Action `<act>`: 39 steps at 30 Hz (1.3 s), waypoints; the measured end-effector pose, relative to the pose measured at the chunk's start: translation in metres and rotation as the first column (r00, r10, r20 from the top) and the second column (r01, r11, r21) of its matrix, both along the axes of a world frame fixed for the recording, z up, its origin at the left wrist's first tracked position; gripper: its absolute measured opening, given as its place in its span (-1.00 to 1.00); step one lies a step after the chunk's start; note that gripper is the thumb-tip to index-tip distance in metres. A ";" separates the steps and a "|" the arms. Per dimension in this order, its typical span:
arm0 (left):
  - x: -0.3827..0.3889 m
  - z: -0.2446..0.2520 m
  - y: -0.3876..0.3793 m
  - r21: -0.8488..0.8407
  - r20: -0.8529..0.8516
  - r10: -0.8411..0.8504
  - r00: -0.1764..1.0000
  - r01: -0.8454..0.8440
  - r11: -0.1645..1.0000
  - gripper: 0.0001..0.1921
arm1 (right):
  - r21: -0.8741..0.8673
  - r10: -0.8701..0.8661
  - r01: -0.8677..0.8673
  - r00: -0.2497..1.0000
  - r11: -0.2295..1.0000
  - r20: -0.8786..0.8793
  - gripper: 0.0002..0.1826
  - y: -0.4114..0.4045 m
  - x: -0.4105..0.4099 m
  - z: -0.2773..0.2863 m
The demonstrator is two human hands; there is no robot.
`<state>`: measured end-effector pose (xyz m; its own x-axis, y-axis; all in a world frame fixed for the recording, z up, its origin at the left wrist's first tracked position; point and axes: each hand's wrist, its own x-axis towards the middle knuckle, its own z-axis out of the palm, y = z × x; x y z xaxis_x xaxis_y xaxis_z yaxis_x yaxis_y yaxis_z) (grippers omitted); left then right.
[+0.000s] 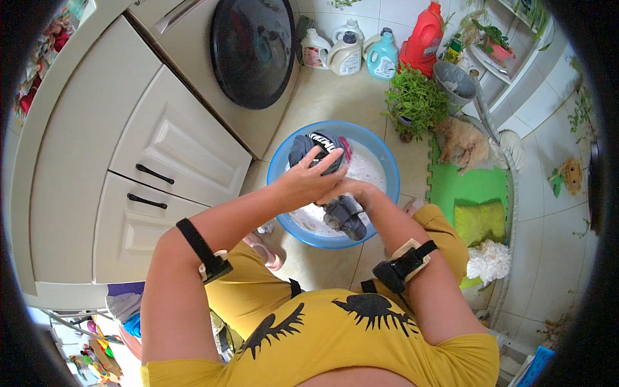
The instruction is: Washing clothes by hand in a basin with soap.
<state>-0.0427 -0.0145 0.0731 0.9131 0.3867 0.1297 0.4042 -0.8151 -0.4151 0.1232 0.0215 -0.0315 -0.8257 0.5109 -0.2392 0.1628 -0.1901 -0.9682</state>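
Observation:
A blue plastic basin (333,245) of foamy water stands on the floor in front of me. Over it, a dark grey wet garment (316,140) with white lettering is bunched between my hands, its twisted lower part hanging toward the near rim. My left hand (346,189) lies under the bundle, its fingers mostly hidden behind the other hand. My right hand (312,176) presses on the garment from above, fingers spread over the cloth. A dark red piece of cloth (346,149) shows at the bundle's right edge.
Detergent bottles (345,55) line the back wall beside a red jug (425,41). A front-loading washing machine (252,51) and a white cabinet (174,155) stand left. To the right are a leafy potted plant (417,99), a grey bucket (454,82), a green foam mat (442,179) and a curly-haired dog (462,140).

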 end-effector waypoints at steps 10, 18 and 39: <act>0.013 0.014 0.026 0.002 -0.198 -0.030 0.980 0.031 1.000 -0.76 | -0.089 -0.085 0.091 0.994 0.992 0.072 -0.34 -0.011 0.009 0.062; 0.018 0.033 0.028 -0.044 -0.383 0.226 0.896 -0.262 0.964 -0.80 | 0.641 -0.506 0.285 0.841 0.713 0.189 -0.36 -0.026 -0.012 0.066; 0.017 -0.036 -0.018 -0.884 -0.184 0.950 0.253 0.379 -0.273 -0.68 | 0.912 -0.608 0.409 0.717 -0.031 -0.342 -0.76 -0.022 0.002 0.027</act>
<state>-0.0257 -0.0324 0.0366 0.2625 0.7817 -0.5657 0.1626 0.5420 0.8245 0.1257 -0.0004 -0.0048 -0.2478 0.6760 0.6940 0.5861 0.6750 -0.4482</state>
